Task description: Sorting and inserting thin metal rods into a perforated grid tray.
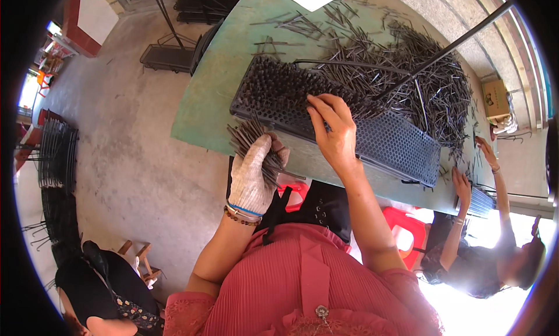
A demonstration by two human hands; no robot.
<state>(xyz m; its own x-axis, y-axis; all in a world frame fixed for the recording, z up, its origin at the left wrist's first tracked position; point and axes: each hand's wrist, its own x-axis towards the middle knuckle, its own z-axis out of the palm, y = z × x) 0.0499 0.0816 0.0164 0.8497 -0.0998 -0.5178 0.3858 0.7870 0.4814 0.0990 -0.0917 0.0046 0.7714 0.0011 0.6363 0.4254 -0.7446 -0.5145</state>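
My left hand (254, 170), in a whitish knitted glove, is closed round a bundle of thin dark rods (247, 135) in front of the table. Over a long black tray (402, 144) pierced with many round holes, my bare right hand (335, 126) has its thumb and fingertips drawn together. Those fingertips are at the edge of the rods standing upright (279, 83), packed closely in the tray's left and far part. Whether a rod is between them is too small to tell. Bare holes show in the tray's right part.
A big heap of loose dark rods (431, 74) lies on the green table (201, 109) behind the tray. A long dark metal bar (460, 42) rises slantwise over it. To the right, another person's hands (462, 187) work at a second tray (482, 202). Red stools (402, 231) stand below.
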